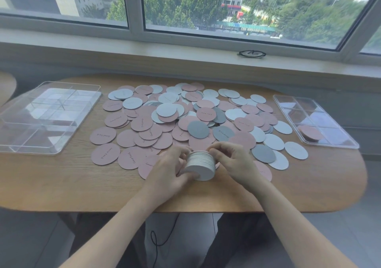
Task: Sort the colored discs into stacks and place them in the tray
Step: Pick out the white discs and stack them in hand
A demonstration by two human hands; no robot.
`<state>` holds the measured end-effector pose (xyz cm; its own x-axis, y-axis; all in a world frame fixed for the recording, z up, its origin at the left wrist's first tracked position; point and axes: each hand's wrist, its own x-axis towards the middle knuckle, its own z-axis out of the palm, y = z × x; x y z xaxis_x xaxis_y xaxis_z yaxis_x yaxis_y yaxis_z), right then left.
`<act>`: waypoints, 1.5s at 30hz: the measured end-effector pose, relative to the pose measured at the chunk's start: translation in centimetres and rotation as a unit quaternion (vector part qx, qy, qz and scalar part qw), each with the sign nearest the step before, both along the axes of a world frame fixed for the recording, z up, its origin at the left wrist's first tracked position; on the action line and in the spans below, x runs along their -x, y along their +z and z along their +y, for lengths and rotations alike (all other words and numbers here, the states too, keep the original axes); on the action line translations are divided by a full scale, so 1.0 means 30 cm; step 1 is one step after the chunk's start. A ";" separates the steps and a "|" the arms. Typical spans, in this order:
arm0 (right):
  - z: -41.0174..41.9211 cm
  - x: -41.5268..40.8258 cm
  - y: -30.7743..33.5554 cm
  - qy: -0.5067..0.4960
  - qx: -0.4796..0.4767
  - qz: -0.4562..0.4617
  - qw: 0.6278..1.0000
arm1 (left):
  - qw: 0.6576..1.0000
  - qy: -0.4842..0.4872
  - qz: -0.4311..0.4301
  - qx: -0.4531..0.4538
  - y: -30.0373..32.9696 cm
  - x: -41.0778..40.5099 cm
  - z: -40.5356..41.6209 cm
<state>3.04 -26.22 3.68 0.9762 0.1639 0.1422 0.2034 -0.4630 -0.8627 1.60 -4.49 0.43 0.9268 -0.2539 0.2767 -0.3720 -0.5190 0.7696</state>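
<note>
Discs fill most of this job, and one stack of white round paper discs (199, 165) is up off the wood, held between two hands near the front edge. The left hand (168, 171) curls its fingers (181, 154) round the left side of the stack, and the right hand (231, 162) pinches the right side, so both hands are closed on it. I think the person is squaring it up so it is neat. Behind the stack lies a big messy heap of loose pink, white and grey round discs (185, 119), many lying on top of each other. Most of the sorting looks not yet done. The clear plastic tray with small boxes (340, 137) at the right holds one low pile of pink discs (310, 132) in a near box, and the other boxes look bare. A clear plastic lid or second tray (26, 141) sits at the left. Some pink discs carry curly writing that seems to say "Good luck", but it is small. All this rests on the light brown wooden surface (82, 185). Black glasses (251, 54) lie on the window sill.
</note>
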 end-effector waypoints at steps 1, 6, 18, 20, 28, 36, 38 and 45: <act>-0.014 -0.012 -0.001 0.008 0.025 -0.010 1.000 | 1.000 -0.003 0.008 -0.001 0.005 0.004 0.000; -0.112 -0.132 -0.061 0.021 0.275 -0.149 0.950 | 0.999 0.010 0.030 0.012 0.000 0.010 0.003; -0.080 -0.171 -0.020 0.005 0.493 -0.133 0.860 | 0.999 0.022 0.038 0.023 -0.020 -0.006 0.005; -0.059 -0.159 -0.026 -0.030 0.515 -0.121 0.848 | 0.999 0.022 0.040 0.024 -0.021 -0.006 0.004; 0.005 -0.134 -0.001 -0.083 0.559 -0.071 0.822 | 0.999 0.023 0.032 0.014 -0.013 -0.004 0.009; 0.028 -0.127 -0.005 -0.100 0.508 -0.002 0.855 | 0.999 0.022 0.040 0.020 -0.029 -0.011 0.007; 0.044 -0.127 -0.028 -0.114 0.521 -0.018 0.846 | 0.999 0.023 0.039 0.022 -0.031 -0.010 0.008; 0.049 -0.151 -0.046 -0.138 0.414 0.037 0.899 | 0.999 0.020 0.036 0.021 -0.035 -0.013 0.010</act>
<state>7.58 -24.75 2.29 0.9977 -0.0663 0.0157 -0.0617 -0.9768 -0.2052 1.99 -4.19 -0.60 0.9536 -0.2062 0.2193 -0.2952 -0.4987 0.8150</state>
